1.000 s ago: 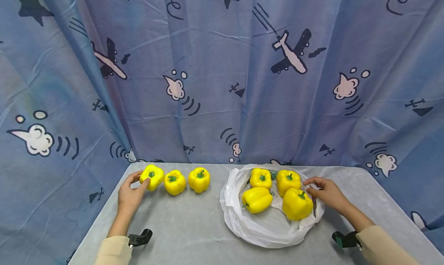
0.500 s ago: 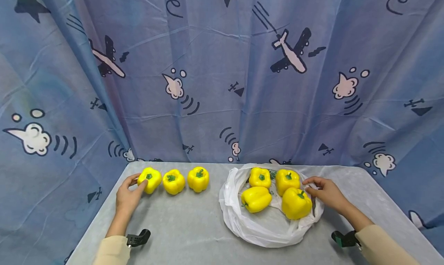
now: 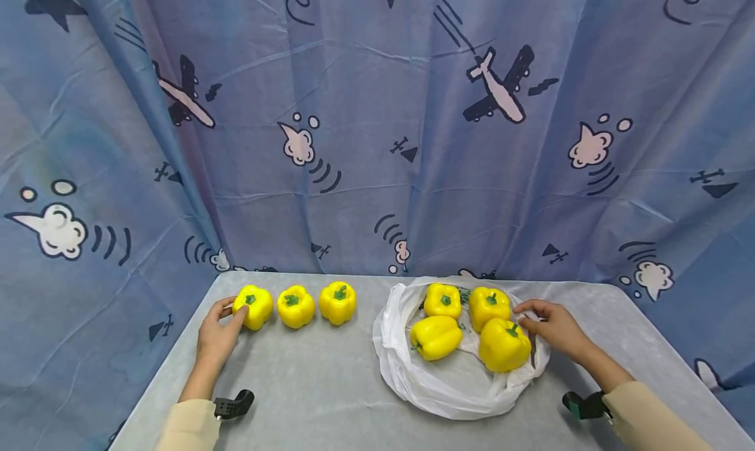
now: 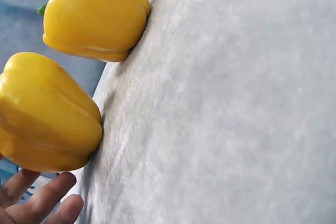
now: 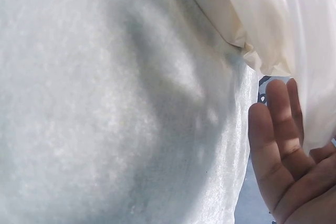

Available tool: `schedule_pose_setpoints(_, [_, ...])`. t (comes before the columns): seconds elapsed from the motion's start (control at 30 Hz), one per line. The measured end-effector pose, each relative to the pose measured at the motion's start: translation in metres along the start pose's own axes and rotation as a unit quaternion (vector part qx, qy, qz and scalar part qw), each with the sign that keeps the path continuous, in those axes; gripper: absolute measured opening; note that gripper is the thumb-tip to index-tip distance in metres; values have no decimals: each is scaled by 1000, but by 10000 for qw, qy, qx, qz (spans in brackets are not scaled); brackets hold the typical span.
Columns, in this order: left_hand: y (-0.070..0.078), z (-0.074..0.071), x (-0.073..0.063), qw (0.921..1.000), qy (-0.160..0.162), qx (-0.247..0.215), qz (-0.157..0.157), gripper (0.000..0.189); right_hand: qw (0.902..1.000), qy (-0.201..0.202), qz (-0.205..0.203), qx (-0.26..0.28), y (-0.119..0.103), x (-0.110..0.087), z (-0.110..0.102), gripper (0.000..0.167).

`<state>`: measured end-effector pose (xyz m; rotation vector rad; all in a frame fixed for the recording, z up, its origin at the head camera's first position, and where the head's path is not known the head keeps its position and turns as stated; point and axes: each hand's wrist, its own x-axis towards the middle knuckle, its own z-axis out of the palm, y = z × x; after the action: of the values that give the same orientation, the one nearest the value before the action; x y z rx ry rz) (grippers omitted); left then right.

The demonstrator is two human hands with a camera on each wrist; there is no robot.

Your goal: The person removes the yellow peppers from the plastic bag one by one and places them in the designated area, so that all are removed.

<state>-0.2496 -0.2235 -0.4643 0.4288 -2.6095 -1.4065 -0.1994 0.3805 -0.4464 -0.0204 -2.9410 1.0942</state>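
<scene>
My left hand (image 3: 217, 333) holds the leftmost yellow bell pepper (image 3: 253, 308) between thumb and fingers, at the far left of the table. In the left wrist view that pepper (image 4: 50, 114) rests on the tabletop, with the fingertips (image 4: 62, 182) at its side. Two more yellow bell peppers, a middle one (image 3: 296, 308) and a right one (image 3: 338, 305), stand beside it in a row. My right hand (image 3: 554, 326) pinches the right rim of a white plastic bag (image 3: 401, 379). Several yellow peppers sit inside the bag, including one lying on its side (image 3: 435, 338). The bag's folds (image 5: 317, 40) partly hide the right thumb.
A grey cloth-covered table (image 3: 307, 385) lies under everything. Behind it hangs a blue curtain (image 3: 354, 110) printed with planes, close to the table's back edge. Some green material (image 3: 464, 296) shows inside the bag behind the peppers.
The left hand and its pepper have shifted slightly left and nearer, widening the gap to the middle pepper. The right hand and the bag have stayed in place.
</scene>
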Motion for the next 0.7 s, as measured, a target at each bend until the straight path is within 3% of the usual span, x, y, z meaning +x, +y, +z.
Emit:
schedule_pose_setpoints(0.4, [-3, 0, 1, 9992, -281, 228, 184, 72, 10000, -71, 13, 26, 1, -1, -1, 29])
schedule_pose_setpoints(0.7, [-2, -1, 0, 9983, -208, 482, 250, 75, 9999, -25, 110, 16, -1, -2, 0, 30])
